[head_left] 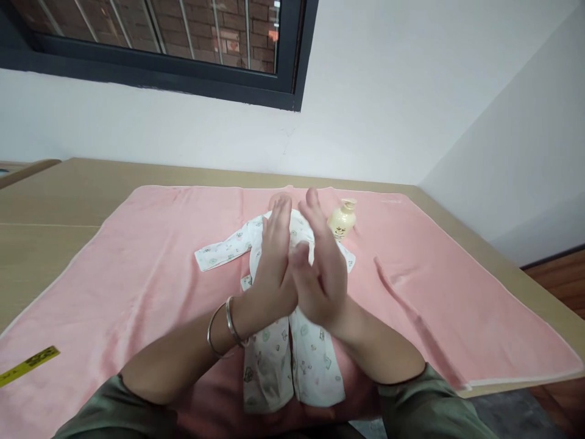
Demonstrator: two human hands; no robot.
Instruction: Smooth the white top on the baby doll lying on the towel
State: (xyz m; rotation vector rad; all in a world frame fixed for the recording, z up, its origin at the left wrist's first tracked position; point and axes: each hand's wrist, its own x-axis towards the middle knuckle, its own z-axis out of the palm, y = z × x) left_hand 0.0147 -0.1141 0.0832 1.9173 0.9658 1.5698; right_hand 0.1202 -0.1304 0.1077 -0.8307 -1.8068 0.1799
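**Smoothing the baby suit flat on the towel**

Pressing down and stroking seems to be the step in hand: both hands lie over the chest of the small printed baby suit, which is spread on a pink towel covering the desk. The left hand rests palm-down on the cloth, fingers straight and together. The right hand is beside it, touching at the thumb side, tilted on edge and blurred. Neither grip closes on anything; both hands are open and flat, holding nothing.

The suit lies in the middle of the towel, its long axis running from near edge to far edge. The legs point towards the person, the neck away towards the wall, and one sleeve sticks out to the left. The other sleeve is mostly hidden behind the right hand.

A fair judgement is that the next move calls for an even sweep along that axis, without dragging the thin fabric into creases. A cream bottle stands just beyond the far shoulder, close enough to be knocked. A yellow ruler lies well apart at the left.
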